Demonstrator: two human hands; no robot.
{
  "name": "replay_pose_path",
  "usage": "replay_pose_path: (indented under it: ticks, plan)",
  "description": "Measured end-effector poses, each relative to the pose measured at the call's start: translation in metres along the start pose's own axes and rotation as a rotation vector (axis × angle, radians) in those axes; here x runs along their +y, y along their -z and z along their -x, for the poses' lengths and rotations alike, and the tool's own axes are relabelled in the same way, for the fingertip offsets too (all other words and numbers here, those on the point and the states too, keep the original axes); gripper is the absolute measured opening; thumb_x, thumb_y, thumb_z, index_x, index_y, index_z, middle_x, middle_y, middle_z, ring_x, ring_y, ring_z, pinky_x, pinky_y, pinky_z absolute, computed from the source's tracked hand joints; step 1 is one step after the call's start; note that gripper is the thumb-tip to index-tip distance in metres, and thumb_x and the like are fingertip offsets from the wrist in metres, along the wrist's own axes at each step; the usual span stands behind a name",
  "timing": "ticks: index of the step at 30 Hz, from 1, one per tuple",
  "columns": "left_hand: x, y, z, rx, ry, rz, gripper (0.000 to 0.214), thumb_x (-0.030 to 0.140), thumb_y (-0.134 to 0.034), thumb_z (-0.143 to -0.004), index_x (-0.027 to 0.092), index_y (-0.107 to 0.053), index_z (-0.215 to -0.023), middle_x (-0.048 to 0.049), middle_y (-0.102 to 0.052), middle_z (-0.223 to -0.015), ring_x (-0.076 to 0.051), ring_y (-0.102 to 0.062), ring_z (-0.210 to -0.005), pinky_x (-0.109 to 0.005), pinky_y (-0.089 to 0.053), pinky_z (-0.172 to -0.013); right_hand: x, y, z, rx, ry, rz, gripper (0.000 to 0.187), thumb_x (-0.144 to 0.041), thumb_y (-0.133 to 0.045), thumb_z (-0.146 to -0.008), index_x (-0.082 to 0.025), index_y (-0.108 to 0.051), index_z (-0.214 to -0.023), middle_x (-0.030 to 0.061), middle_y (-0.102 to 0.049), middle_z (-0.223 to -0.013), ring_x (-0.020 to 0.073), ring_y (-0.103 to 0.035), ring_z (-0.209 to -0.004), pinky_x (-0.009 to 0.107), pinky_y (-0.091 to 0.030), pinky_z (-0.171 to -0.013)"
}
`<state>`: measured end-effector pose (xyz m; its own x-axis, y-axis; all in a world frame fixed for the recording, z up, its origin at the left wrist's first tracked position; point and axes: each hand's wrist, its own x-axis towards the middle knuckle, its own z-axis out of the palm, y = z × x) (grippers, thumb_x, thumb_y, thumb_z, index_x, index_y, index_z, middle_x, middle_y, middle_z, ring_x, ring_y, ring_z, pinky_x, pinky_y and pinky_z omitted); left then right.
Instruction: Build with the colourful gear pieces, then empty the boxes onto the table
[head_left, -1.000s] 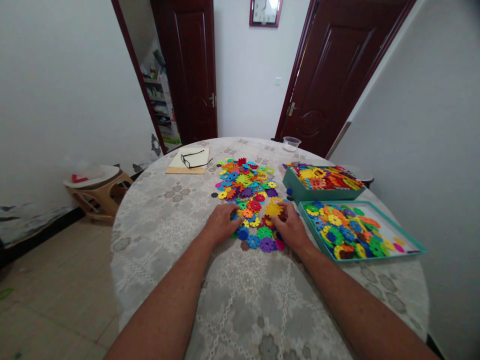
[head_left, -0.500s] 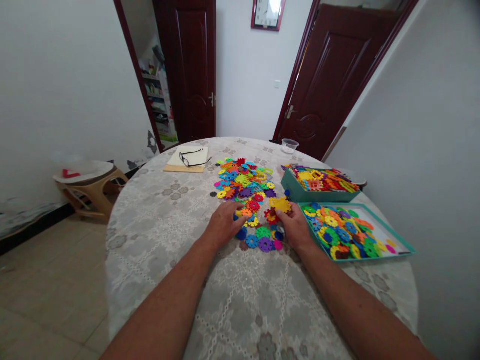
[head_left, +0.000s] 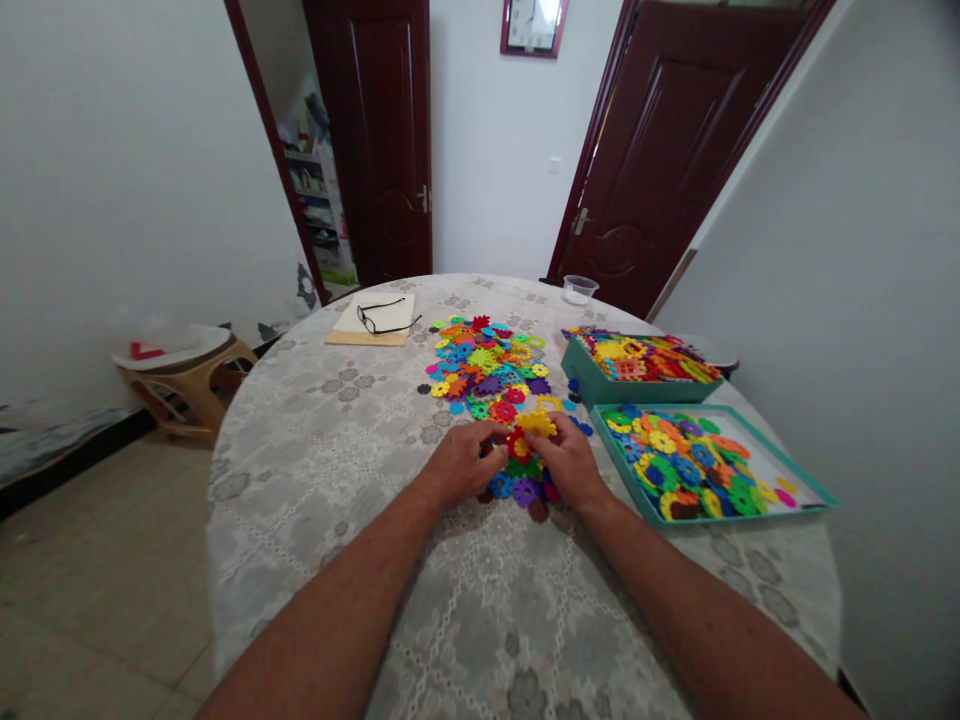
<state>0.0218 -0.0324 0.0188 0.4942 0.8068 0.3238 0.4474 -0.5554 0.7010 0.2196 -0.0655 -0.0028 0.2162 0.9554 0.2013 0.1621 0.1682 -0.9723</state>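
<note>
Between the thumb and fingers of my right hand (head_left: 568, 462) is a yellow gear-shaped plastic piece (head_left: 535, 424). A red gear-shaped piece (head_left: 516, 441) sits right below it, seemingly joined to it. My left hand (head_left: 466, 462) is closed, its thumb and fingertips meeting at the red piece's left edge; what they pinch is hidden. Under both hands lie loose gear pieces, among them a purple one (head_left: 526, 491) and a brown one (head_left: 538, 511). Just beyond the hands spreads a pile of many-coloured gear pieces (head_left: 480, 358).
To the right, a teal box (head_left: 637, 388) full of coloured pieces stands behind its shallow lid (head_left: 814, 492), which holds more gear pieces. Glasses (head_left: 382, 318) rest on paper (head_left: 352, 320) at the far left. A clear plastic bowl (head_left: 580, 290) stands at the table's back edge.
My right hand has moved left with the yellow piece. My left hand has shifted slightly right and toward me, so the two hands are now close together.
</note>
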Motion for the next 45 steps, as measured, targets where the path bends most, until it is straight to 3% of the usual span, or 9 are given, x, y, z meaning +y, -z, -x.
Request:
replay_pose_path:
  ticks: [8, 13, 18, 25, 30, 34, 37, 40, 45]
  plan:
    - [-0.007, 0.000, -0.001, 0.108, -0.075, -0.184, 0.013, 0.020, -0.061, -0.093, 0.023, -0.070, -0.102, -0.0040, -0.074, -0.097, -0.020, -0.067, -0.091, -0.032, -0.052, -0.086, -0.006, 0.000, 0.000, 0.018, 0.148, 0.086, 0.022, -0.044, -0.068, -0.087, -0.022, -0.066, -0.088, 0.0065, -0.073, -0.111, 0.0234, -0.067, -0.100, 0.035, -0.054, -0.087]
    - [-0.009, 0.004, -0.001, 0.180, -0.120, -0.272, 0.011, 0.020, -0.055, -0.096, 0.021, -0.065, -0.099, -0.0062, -0.069, -0.096, -0.022, -0.065, -0.091, -0.035, -0.052, -0.087, 0.002, 0.005, -0.004, 0.090, 0.053, 0.171, 0.021, -0.042, -0.067, -0.087, -0.023, -0.066, -0.094, -0.0007, -0.068, -0.084, 0.0192, -0.062, -0.075, 0.029, -0.050, -0.068]
    - [-0.004, 0.005, -0.001, 0.175, -0.150, -0.172, 0.010, 0.017, -0.056, -0.090, 0.022, -0.062, -0.097, -0.0059, -0.068, -0.098, -0.023, -0.064, -0.096, -0.036, -0.052, -0.091, 0.005, 0.008, -0.005, 0.153, 0.131, 0.347, 0.037, -0.041, -0.063, -0.090, -0.021, -0.064, -0.121, 0.0077, -0.074, -0.109, 0.0250, -0.069, -0.092, 0.038, -0.056, -0.083]
    - [-0.003, 0.002, -0.001, 0.129, -0.120, -0.058, 0.008, 0.017, -0.059, -0.086, 0.023, -0.059, -0.092, -0.0041, -0.069, -0.101, -0.021, -0.065, -0.097, -0.036, -0.052, -0.091, -0.002, -0.001, 0.012, -0.185, 0.447, 0.564, 0.057, -0.009, -0.044, -0.085, -0.021, -0.059, -0.139, 0.0100, -0.068, -0.136, 0.0228, -0.063, -0.126, 0.042, -0.049, -0.112]
    - [0.000, 0.003, -0.001, 0.089, 0.028, -0.020, 0.010, 0.021, -0.062, -0.087, 0.025, -0.062, -0.096, -0.0001, -0.069, -0.087, -0.019, -0.065, -0.078, -0.034, -0.053, -0.077, -0.002, 0.000, 0.008, -0.270, 0.542, 0.603, 0.069, -0.006, -0.045, -0.079, -0.019, -0.054, -0.146, 0.0115, -0.064, -0.141, 0.0226, -0.059, -0.131, 0.042, -0.046, -0.115]
    - [-0.001, 0.007, -0.003, 0.148, 0.044, 0.042, 0.031, 0.026, -0.061, -0.091, 0.027, -0.064, -0.121, -0.0032, -0.072, -0.098, -0.022, -0.069, -0.085, -0.037, -0.055, -0.083, 0.013, 0.015, -0.017, -0.041, 0.568, 0.802, 0.058, -0.008, -0.046, -0.085, -0.015, -0.058, -0.142, 0.0160, -0.061, -0.143, 0.0278, -0.052, -0.136, 0.050, -0.040, -0.119]
    - [-0.005, 0.009, -0.005, 0.174, 0.015, 0.003, 0.019, 0.026, -0.058, -0.093, 0.026, -0.070, -0.108, -0.0059, -0.073, -0.102, -0.025, -0.069, -0.095, -0.041, -0.055, -0.090, 0.028, 0.025, -0.030, 0.087, 0.467, 1.037, 0.046, -0.015, -0.053, -0.092, -0.014, -0.060, -0.137, 0.0204, -0.054, -0.150, 0.0353, -0.042, -0.144, 0.058, -0.034, -0.119]
    - [-0.007, 0.009, -0.006, 0.176, -0.004, -0.016, 0.013, 0.025, -0.058, -0.094, 0.025, -0.069, -0.100, -0.0061, -0.073, -0.100, -0.025, -0.069, -0.098, -0.042, -0.054, -0.093, 0.037, 0.029, -0.032, 0.096, 0.397, 1.172, 0.033, -0.022, -0.060, -0.093, -0.016, -0.065, -0.126, 0.0208, -0.055, -0.148, 0.0387, -0.039, -0.144, 0.060, -0.031, -0.117]
    - [-0.005, 0.008, -0.005, 0.125, 0.018, -0.019, 0.012, 0.025, -0.057, -0.093, 0.025, -0.068, -0.098, -0.0055, -0.073, -0.100, -0.025, -0.068, -0.098, -0.041, -0.053, -0.091, 0.034, 0.028, -0.031, 0.048, 0.342, 1.207, 0.015, -0.025, -0.062, -0.094, -0.018, -0.065, -0.108, 0.0158, -0.067, -0.117, 0.0319, -0.054, -0.118, 0.047, -0.039, -0.105]
